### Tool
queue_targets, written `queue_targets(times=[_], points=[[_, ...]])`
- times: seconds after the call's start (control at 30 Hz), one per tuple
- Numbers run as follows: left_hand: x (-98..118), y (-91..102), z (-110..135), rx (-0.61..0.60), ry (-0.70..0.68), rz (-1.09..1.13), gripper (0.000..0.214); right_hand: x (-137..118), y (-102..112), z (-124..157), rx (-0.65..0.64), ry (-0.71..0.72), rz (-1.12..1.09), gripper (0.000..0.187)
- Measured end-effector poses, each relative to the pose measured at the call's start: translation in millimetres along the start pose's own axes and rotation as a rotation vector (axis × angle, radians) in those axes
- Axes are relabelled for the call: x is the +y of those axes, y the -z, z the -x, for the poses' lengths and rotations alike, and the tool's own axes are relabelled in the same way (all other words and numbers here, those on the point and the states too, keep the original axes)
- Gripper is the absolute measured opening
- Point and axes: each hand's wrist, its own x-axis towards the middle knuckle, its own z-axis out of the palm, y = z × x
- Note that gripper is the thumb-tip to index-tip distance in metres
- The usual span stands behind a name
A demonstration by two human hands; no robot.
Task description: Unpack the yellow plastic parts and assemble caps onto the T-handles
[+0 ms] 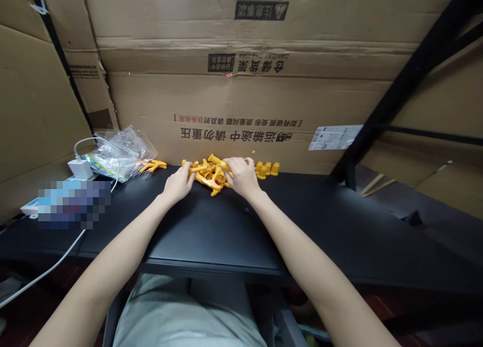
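My left hand (178, 184) is closed, thumb and fingers pinching a slim yellow plastic piece (196, 169). Opposite it, the fingers of my right hand (242, 176) are curled round the end of another yellow plastic piece (224, 166). A thin, dark, twisted-looking part spans the short gap between the two pieces; it is too small to make out. Right under both hands lies a pile of yellow plastic parts (208, 183), some branched and some tube-shaped with round openings. My right palm hides part of this pile.
Several yellow cup-like parts (268, 169) stand right of the pile. Branched yellow parts (154, 165) and small metal bits lie by a clear plastic bag (130, 148). A white charger (80, 168) with a cable sits left. Cardboard (241, 100) walls the black table (211, 236) behind.
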Motion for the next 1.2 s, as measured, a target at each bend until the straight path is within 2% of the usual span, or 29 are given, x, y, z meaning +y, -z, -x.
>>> queue_targets(times=[0.1,0.2,0.4,0.5,0.6,0.73,0.83,0.93,1.0,1.2], points=[[-3.2,2.6,-2.9,-0.014,0.095,-0.058,0.035,15.9,0.2,0.8,0.105,-0.194,-0.017,0.031],[-9.2,4.3,-6.8,-0.004,0.208,-0.062,0.035,43.0,-4.5,5.4,0.185,-0.439,-0.033,0.037],[-36.3,-3.2,-19.0,0.096,0.35,0.107,0.026,108.1,-27.6,37.4,0.278,-0.925,-0.052,0.042],[-49.5,-10.4,-23.2,0.088,0.424,0.329,0.023,128.7,-38.6,57.1,0.226,-1.124,-0.065,0.039],[-54.6,-14.4,-23.5,0.103,0.484,0.558,0.019,138.4,-45.7,69.1,0.079,-1.258,-0.096,0.032],[-53.2,-13.2,-22.1,0.101,0.549,0.767,0.015,140.5,-49.1,71.4,-0.059,-1.311,-0.069,0.027],[-52.9,-10.6,-22.6,0.097,0.579,0.895,0.015,138.6,-48.4,69.9,-0.043,-1.326,-0.05,0.031],[-54.2,-9.2,-24.2,0.115,0.583,1.013,0.019,136.5,-47.1,69.3,-0.047,-1.31,-0.043,0.021],[-55.2,-9.1,-25.3,0.154,0.592,1.048,0.027,135.8,-46.8,69.1,-0.088,-1.274,-0.035,0.013],[-56.1,-9.5,-28.4,0.26,0.644,1.081,0.042,137.8,-50.8,68.4,-0.235,-1.182,-0.099,0.021]])
